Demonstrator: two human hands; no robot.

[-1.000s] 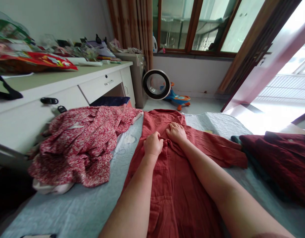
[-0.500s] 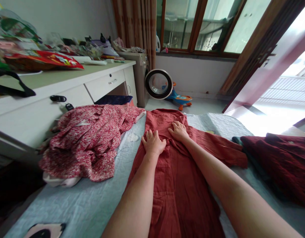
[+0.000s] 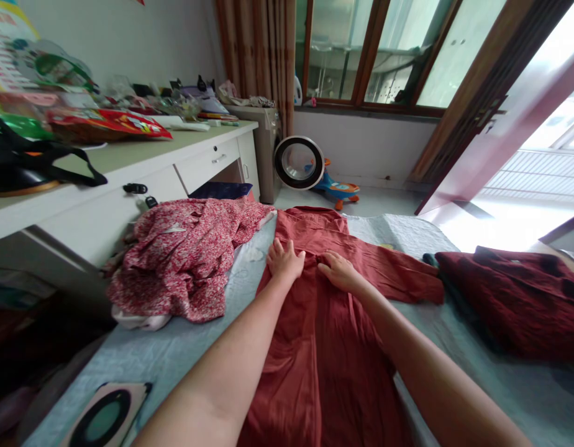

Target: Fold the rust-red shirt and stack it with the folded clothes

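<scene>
- Dress [image 3: 324,323] is what we see under both hands: a rust-red garment of plain, slightly creased cloth, spread flat on a pale blue bedcover [image 3: 175,347].
- We see one sleeve stretched out flat toward the right side of the bed, with the collar end at the far edge of the cover.
- We see a front seam or placket running down the middle of the cloth, and soft folds gathering lower down near the forearms.
- Our left hand [image 3: 285,261] lies palm down on the upper chest of the dress, fingers [image 3: 278,247] spread wide and flat; it presses the cloth and grips nothing.
- Our right hand [image 3: 339,270] rests just beside it on the middle seam, fingers loosely curled onto the fabric; we cannot tell whether they pinch a fold or only lie on it.
- We see the two hands near each other but apart, both on the upper part of the garment.
- We read the long axis of the dress as running straight away from us, collar pointing toward the window [image 3: 375,56] and hem toward our body.
- We note a floral garment [image 3: 189,261] heaped to the left of the dress, touching its edge near the top.
- We note a dark red garment [image 3: 510,298] lying to the right, apart from the body of the dress and near the sleeve's end.
- We see a desk [image 3: 128,180] beyond the floral heap.
</scene>
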